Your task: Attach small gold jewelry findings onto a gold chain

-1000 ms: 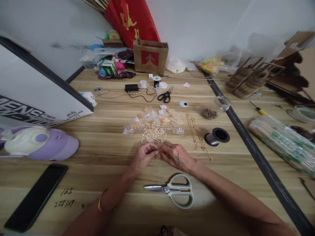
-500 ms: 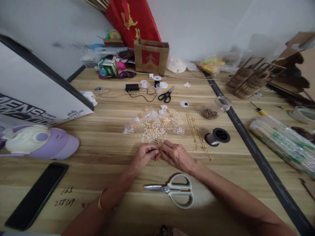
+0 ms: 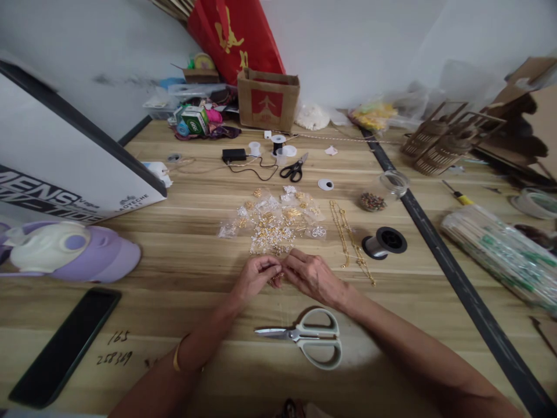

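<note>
Slightly shifted since the earlier frame, the small beaded piece (image 3: 275,281) hangs below the pinched fingertips of my left hand (image 3: 256,277) — my right hand (image 3: 314,276) meets them, its grip hidden. Loose shiny beads (image 3: 272,238) lie just beyond; pale-handled scissors (image 3: 300,335) rest nearer me on the wooden table (image 3: 165,307).

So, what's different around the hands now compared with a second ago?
The small piece hanging at the fingertips has shifted slightly to the left and shows a bit more below them. I can't see either hand picking up or letting go of anything. The left hand and right hand stay close together; the pale-handled scissors, gold chains and wire spool lie as before.
</note>
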Demonstrator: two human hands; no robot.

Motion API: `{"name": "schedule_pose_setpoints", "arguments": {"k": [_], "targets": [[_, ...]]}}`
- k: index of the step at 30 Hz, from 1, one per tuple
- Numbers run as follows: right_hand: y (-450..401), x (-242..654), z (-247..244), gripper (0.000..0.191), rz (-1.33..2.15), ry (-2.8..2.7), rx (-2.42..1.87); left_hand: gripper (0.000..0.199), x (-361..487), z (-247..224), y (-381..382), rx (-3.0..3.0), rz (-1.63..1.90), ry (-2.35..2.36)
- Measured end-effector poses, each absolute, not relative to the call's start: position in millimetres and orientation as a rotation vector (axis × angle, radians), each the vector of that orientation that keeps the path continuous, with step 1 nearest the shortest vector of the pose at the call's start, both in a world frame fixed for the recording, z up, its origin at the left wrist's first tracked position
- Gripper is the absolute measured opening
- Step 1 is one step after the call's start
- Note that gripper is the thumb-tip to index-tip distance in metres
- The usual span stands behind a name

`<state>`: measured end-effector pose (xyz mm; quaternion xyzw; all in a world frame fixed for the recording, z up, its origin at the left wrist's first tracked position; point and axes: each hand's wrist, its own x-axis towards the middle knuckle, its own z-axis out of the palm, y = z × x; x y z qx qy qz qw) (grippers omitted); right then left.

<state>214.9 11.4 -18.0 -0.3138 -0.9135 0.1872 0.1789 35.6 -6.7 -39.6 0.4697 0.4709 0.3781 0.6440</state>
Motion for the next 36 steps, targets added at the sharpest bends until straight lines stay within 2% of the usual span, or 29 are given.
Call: {"name": "schedule_pose_setpoints", "arguments": {"k": [10, 26, 36], "targets": [[14.6, 217.7, -13.8, 0.015, 0.655, -2.492, -0.91, 0.016, 31.3, -33.9, -6.8, 1.224, 0.951, 1.245], [13.0, 218.9, -7.8, 0.016, 0.646, -2.561, -0.869, 0.023, 30.0, -33.9, -8.4, 1.05, 1.004, 1.272], [14.4, 216.0, -10.7, 0.012, 0.878, -2.318, -0.9, 0.018, 25.3, -37.0, -3.7, 1.05, 1.003, 1.059]]}}
